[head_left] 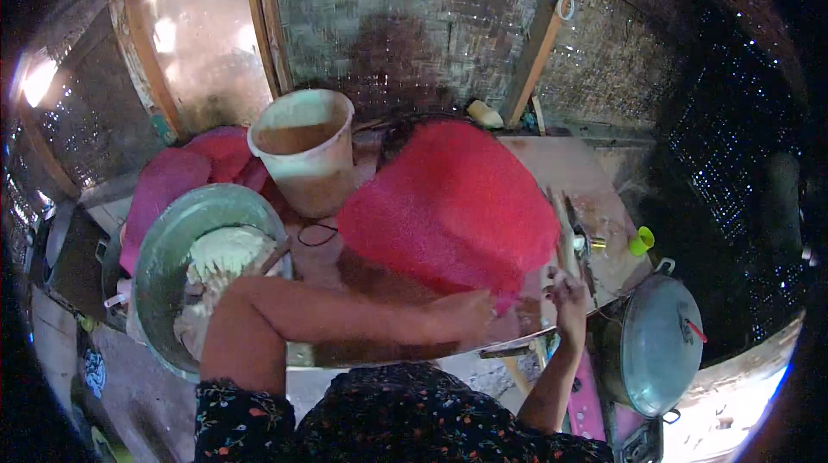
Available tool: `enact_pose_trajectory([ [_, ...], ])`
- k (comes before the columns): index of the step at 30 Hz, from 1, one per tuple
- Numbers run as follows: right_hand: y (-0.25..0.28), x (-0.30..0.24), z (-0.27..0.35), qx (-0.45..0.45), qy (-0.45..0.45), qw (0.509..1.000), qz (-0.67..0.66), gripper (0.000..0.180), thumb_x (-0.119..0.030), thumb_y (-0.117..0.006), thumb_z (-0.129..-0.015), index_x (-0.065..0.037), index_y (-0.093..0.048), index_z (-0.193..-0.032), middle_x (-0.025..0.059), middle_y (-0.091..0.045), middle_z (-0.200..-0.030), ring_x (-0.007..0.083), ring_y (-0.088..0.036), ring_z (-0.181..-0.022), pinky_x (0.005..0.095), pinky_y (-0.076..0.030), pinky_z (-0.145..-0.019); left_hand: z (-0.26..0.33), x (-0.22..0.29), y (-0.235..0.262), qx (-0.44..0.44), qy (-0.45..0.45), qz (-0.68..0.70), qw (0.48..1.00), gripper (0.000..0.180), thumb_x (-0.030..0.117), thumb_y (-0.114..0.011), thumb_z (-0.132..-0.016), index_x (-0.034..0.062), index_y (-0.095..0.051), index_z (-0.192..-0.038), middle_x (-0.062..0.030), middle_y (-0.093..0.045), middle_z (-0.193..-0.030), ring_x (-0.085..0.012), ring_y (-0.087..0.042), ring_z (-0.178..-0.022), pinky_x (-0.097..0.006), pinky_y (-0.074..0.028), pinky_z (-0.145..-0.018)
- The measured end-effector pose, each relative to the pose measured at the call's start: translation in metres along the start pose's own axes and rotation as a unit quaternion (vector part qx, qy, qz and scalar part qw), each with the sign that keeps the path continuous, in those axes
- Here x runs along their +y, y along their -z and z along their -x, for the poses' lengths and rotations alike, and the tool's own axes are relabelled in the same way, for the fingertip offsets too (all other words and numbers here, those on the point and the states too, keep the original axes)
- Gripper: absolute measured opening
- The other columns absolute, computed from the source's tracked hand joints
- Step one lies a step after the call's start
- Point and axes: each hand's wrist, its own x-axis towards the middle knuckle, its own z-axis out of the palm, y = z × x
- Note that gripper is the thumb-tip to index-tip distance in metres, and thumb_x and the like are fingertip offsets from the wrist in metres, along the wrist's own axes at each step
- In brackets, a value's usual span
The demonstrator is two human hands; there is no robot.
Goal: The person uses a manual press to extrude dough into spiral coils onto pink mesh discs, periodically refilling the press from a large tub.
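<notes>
Right at the near edge of the wooden worktop [595, 171], a large red mesh cover [453, 204] lies domed over the middle of the surface. The left hand [470, 312], its forearm crossing over from the left, rests at the cover's lower rim with its fingers curled on that edge. The right hand [569, 290] sits just beside the cover's lower right corner at the worktop's rim; whether its fingers grip anything I cannot tell. Behind the cover stands a cream plastic bucket [304, 148] with a brownish inside. To the left, a green metal basin [172, 256] holds pale white lumps, with a magenta cloth [185, 171] behind it. On the right, a small lime-green cup [641, 241] sits near the worktop's edge, and below it a round grey pot lid [660, 346]
</notes>
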Motion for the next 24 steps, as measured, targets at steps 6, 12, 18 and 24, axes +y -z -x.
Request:
enact_pose_trajectory([
  [6, -0.010, 0.049, -0.009, -0.082, -0.181, 0.980, -0.021, 0.038, -0.036, -0.048, -0.088, -0.001, -0.056, -0.103, 0.0084, -0.060, -0.088, 0.0197, -0.059, -0.077, 0.0305, -0.047, -0.068, 0.016, -0.002, -0.209, 0.022, 0.249, 0.144, 0.958, 0.032, 0.017, -0.046, -0.080, 0.0036, -0.054, -0.108, -0.0146, -0.056, -0.109, -0.0288, -0.056, -0.097, -0.046, -0.044, -0.083],
  [12, -0.020, 0.094, -0.031, -0.055, 0.156, 0.919, 0.358, 0.048, -0.030, -0.061, -0.078, 0.000, -0.048, -0.114, 0.0200, -0.055, -0.102, 0.0347, -0.050, -0.100, 0.0416, -0.040, -0.086, 0.070, 0.038, -0.157, -0.066, 0.269, 0.000, 0.961, 0.033, 0.019, -0.046, -0.081, 0.0059, -0.053, -0.110, -0.0133, -0.054, -0.112, -0.0348, -0.054, -0.096, -0.043, -0.045, -0.082],
  [18, -0.032, 0.115, -0.052, -0.036, 0.105, 0.909, 0.402, 0.061, -0.029, -0.065, -0.072, 0.002, -0.042, -0.120, 0.0241, -0.052, -0.106, 0.0382, -0.048, -0.102, 0.0456, -0.037, -0.089, 0.086, 0.054, -0.161, 0.193, 0.471, 0.156, 0.846, 0.033, 0.023, -0.045, -0.085, 0.0009, -0.056, -0.106, -0.0201, -0.057, -0.106, -0.0375, -0.053, -0.100, -0.044, -0.039, -0.090],
  [24, -0.038, 0.125, -0.069, -0.049, 0.163, 0.884, 0.436, 0.048, -0.027, -0.060, -0.074, 0.002, -0.049, -0.110, 0.0251, -0.057, -0.098, 0.0388, -0.055, -0.094, 0.0450, -0.042, -0.082, 0.111, 0.068, -0.181, 0.243, 0.586, 0.201, 0.747, 0.040, 0.028, -0.044, -0.088, -0.0015, -0.051, -0.114, -0.0235, -0.055, -0.108, -0.0363, -0.052, -0.102, -0.040, -0.039, -0.090],
])
